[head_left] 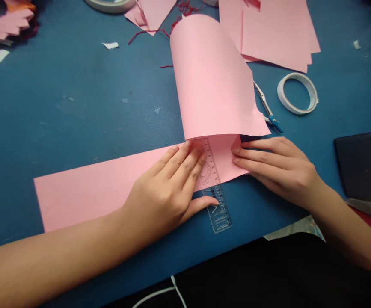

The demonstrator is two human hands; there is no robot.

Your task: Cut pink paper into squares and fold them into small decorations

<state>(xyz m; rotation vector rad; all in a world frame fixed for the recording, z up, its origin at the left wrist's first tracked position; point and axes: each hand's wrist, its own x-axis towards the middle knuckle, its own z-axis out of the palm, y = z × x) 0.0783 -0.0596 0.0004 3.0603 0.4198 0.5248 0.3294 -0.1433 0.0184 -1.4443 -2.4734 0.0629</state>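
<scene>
Head view: the strip of pink paper lies flat on the blue table, running from the left of the frame to just right of centre. A larger curl of pink paper rises over its right-hand part, from the centre to the top of the frame; whether strip and curl are one sheet cannot be told. The clear ruler lies across the strip, tilted; its upper end passes under the curl and its lower end projects past the strip onto the table.

The left hand, at centre, is flat and grasps nothing: its fingers press on the strip and the ruler, and the thumb extends over the ruler. The right hand, right of centre, has its fingertips on the paper below the curl; its thumb is hidden, so whether it pinches the paper cannot be told.

The compass lies partly behind the curl's right edge. The tape roll lies beside it, towards the upper right. Pink sheets overlap at upper right. Red yarn lies at top centre.
</scene>
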